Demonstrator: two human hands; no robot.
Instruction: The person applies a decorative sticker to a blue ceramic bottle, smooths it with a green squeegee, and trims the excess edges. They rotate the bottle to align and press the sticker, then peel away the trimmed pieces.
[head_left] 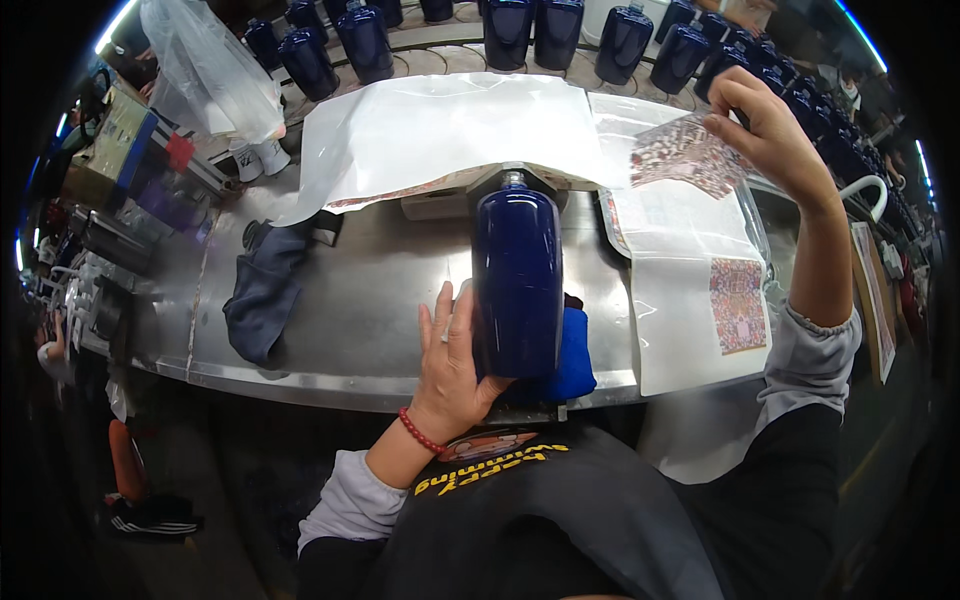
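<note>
A dark blue glossy bottle (517,280) lies in front of me, its clear neck pointing away. My left hand (450,360) holds it at the near left, fingers stretched along its side and thumb at its base. Up at the right, my right hand (760,130) pinches a thin patterned decal (688,155), which hangs over a white sheet and is slightly blurred. Below it, another patterned decal (738,305) lies on the white backing sheet (670,320). A blue cloth (573,355) sits beside the bottle's near right side.
A large white sheet (450,130) arches across the back of the metal table (390,260). Behind it, several dark blue bottles (365,45) stand on a conveyor. A dark grey cloth (265,290) lies at left, with a plastic bag (215,70) beyond it.
</note>
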